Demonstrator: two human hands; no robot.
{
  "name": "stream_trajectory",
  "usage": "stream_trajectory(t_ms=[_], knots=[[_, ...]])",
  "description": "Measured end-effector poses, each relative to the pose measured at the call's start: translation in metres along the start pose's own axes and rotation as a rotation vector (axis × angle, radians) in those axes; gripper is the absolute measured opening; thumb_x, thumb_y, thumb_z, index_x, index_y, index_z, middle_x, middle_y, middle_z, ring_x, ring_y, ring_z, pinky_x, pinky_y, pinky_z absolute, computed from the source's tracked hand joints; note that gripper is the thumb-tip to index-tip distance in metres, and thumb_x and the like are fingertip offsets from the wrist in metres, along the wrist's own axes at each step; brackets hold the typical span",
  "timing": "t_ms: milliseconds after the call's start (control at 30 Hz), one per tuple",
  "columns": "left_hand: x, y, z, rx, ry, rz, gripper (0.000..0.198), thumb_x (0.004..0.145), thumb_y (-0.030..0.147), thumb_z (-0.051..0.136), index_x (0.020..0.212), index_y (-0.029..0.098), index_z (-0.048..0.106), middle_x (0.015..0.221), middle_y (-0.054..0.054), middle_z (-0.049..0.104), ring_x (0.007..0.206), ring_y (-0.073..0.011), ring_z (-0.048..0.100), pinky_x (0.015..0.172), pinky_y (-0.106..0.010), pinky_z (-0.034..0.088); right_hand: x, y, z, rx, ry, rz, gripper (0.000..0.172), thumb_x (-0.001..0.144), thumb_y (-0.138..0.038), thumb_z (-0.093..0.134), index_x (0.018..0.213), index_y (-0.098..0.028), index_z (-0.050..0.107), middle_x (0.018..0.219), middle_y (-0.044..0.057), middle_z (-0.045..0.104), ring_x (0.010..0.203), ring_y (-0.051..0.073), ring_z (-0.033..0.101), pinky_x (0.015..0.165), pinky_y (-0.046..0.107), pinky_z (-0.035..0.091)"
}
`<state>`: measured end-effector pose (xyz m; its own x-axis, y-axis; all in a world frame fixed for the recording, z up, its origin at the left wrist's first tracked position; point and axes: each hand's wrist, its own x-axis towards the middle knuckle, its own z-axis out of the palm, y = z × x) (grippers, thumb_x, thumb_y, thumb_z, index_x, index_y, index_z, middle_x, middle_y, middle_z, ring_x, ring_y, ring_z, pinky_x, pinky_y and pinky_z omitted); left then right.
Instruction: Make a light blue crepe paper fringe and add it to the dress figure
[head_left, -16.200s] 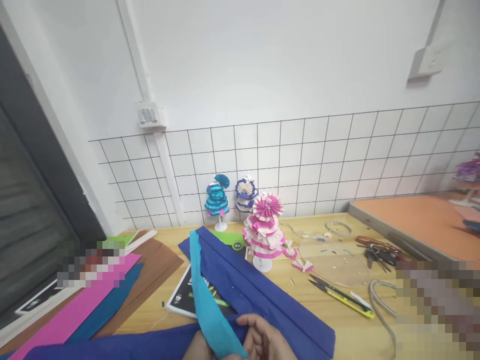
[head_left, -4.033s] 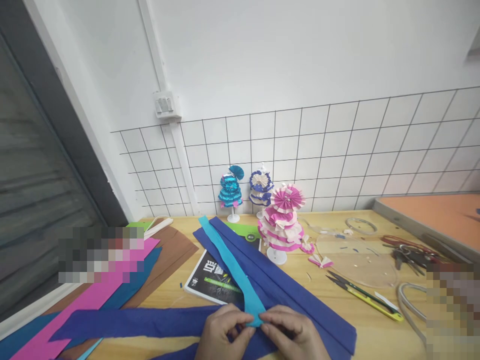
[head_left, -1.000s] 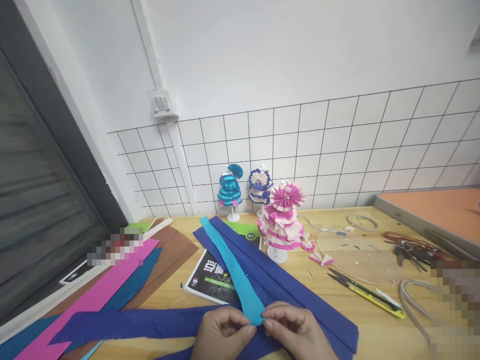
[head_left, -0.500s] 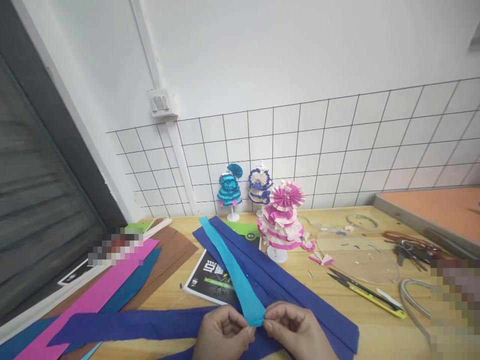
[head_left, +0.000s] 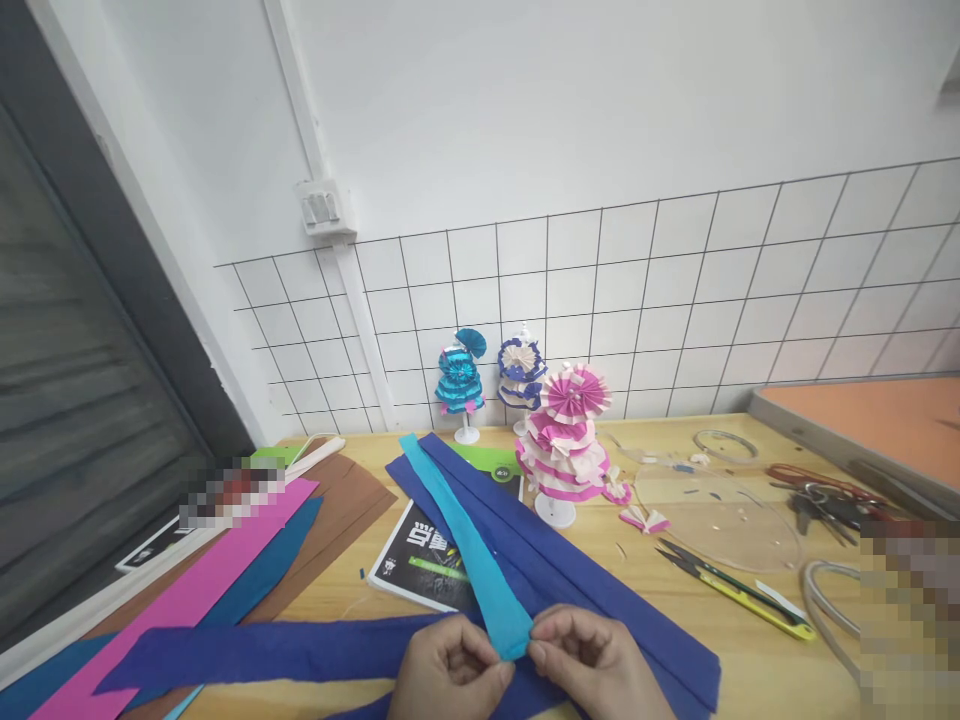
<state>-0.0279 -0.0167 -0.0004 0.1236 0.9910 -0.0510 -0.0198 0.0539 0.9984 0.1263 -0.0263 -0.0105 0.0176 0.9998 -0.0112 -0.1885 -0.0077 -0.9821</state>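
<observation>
Teal strip lies along the blue strips. In the head view it runs from its far end at 11 o'clock to its near end at 6 o'clock, low in the middle. Both hands meet there. The left hand pinches the end's left edge between thumb and forefinger, and the right hand pinches the right edge likewise, fingertips almost touching (the other fingers curl under). The rest of the strip rests flat, crossing a booklet. A pink paper figure stands at 12 o'clock of the hands, and snips lie at 3 o'clock on the table. Judging by the pinch, the end is being folded small. That should go best with both edges level, the crease pressed firmly and no tugging, since the thin paper looks easy to tear.
</observation>
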Motion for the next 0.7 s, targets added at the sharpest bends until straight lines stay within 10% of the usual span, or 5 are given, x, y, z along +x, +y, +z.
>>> stream_trajectory(t_ms=[700], knots=[[0.0021,-0.0012,0.0005,-0.074,-0.036,-0.023,0.032,0.049,0.001,0.065,0.055,0.018,0.039,0.047,0.01,0.051,0.044,-0.0049,0.048,0.046,-0.015,0.037,-0.0023,0.0038,0.0008,0.114,0.022,0.015,0.035,0.05,-0.034,0.081,0.077,-0.018,0.066,0.06,-0.001,0.064,0.057,0.013,0.058,0.057,0.023,0.046]])
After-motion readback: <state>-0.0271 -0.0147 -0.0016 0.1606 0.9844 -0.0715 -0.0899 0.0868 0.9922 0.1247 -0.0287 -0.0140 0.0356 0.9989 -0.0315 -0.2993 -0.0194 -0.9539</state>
